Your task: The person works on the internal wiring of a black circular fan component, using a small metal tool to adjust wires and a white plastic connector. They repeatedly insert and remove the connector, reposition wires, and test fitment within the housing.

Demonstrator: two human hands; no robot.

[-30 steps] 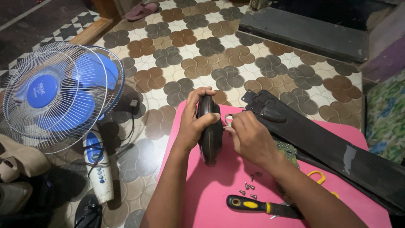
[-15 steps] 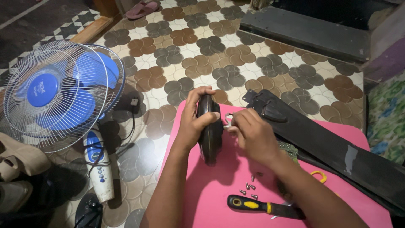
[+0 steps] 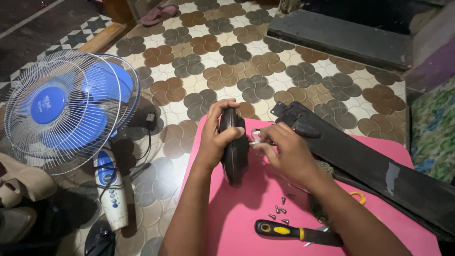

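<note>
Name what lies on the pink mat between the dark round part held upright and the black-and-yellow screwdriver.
A small cluster of loose screws, seen in the head view.

Two hands show at the middle of the frame: the left hand (image 3: 215,137) and the right hand (image 3: 284,151). Between them stands one dark rounded housing (image 3: 234,147). One pink bench (image 3: 246,208) fills the lower right. On it lie about six small screws (image 3: 280,210) in one loose cluster, one screwdriver (image 3: 296,233) with a black and yellow handle, and one long black panel (image 3: 374,166). One blue fan (image 3: 66,111) stands at left. One sandal (image 3: 159,15) lies at the top.
</note>
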